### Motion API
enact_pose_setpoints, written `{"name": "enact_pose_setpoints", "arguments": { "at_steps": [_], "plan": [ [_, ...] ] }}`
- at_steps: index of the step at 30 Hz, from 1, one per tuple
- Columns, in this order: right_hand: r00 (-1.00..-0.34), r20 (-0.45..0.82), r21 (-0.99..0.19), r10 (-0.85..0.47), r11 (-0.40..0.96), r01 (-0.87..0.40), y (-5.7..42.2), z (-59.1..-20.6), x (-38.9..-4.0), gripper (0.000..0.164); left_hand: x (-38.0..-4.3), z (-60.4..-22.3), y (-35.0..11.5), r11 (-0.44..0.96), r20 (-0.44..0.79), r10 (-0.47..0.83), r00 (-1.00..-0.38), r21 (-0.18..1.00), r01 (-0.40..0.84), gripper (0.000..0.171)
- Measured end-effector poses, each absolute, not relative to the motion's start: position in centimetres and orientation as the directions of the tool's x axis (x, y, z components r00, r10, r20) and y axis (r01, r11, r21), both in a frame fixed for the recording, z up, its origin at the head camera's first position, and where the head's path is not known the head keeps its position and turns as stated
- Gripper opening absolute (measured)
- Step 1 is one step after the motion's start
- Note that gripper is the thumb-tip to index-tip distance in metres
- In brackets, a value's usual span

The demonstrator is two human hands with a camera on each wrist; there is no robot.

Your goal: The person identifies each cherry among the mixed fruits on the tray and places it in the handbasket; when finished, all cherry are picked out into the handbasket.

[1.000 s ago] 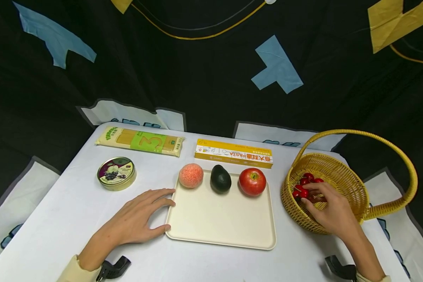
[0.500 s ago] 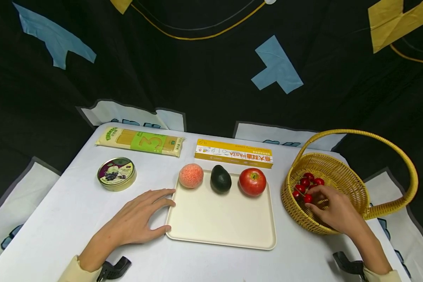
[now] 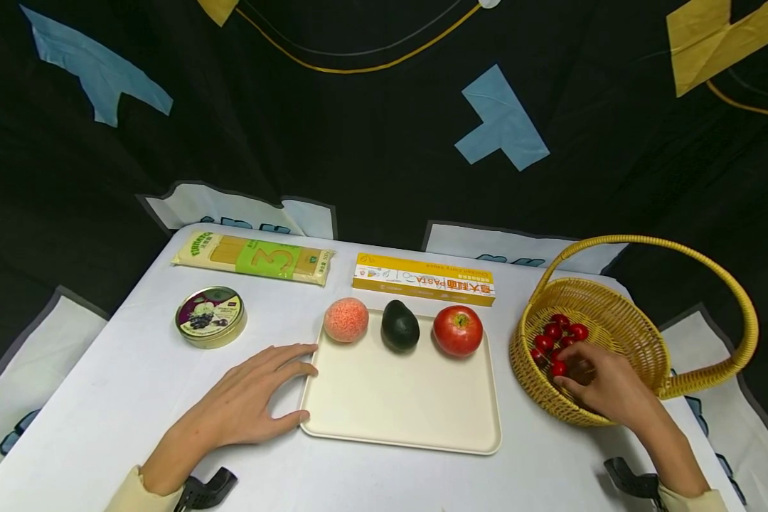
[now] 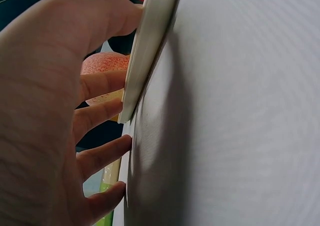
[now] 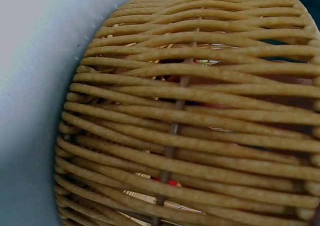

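Observation:
My left hand lies beside the cream tray, fingers spread. Its thumb and some fingertips touch the tray's left rim, also visible in the left wrist view. Inside the yellow wicker basket, my right hand pinches a red cherry between thumb and fingers. Several more cherries lie on the basket floor by the fingertips. In the right wrist view the basket's woven wall hides most of that hand. A peach, a dark green avocado and a red apple sit along the tray's far edge.
A round tin stands on the left of the white table. Behind are a noodle packet and a yellow pasta box. The basket's tall handle arches over its right side. A dark curtain hangs behind.
My right hand has shifted slightly right and toward me in the basket, the pinched cherry moving toward me with it. The left hand and tray have stayed put.

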State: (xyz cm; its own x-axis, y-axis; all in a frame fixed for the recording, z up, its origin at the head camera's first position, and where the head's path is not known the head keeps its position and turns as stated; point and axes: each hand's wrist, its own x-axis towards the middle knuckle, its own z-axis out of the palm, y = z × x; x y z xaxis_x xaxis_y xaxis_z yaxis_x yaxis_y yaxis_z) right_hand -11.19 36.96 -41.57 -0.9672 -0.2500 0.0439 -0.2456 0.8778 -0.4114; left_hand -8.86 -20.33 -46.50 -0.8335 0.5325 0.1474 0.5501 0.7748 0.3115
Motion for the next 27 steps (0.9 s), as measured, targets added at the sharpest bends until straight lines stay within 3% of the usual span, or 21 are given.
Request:
{"name": "enact_pose_setpoints", "arguments": {
  "at_steps": [17,27],
  "plan": [
    [-0.973,0.002,-0.423,-0.231,0.882,-0.21,36.73,-42.08,-11.63,0.036,-9.01,-46.62,-20.51,0.769,0.152,0.535,-0.831,0.319,0.554,0.053],
    [-0.986,0.086,-0.344,-0.143,0.925,-0.164,36.53,-41.51,-10.96,0.037,-9.1,-46.38,-20.12,0.772,0.13,0.53,-0.838,0.335,0.54,0.053]
  ]
}}
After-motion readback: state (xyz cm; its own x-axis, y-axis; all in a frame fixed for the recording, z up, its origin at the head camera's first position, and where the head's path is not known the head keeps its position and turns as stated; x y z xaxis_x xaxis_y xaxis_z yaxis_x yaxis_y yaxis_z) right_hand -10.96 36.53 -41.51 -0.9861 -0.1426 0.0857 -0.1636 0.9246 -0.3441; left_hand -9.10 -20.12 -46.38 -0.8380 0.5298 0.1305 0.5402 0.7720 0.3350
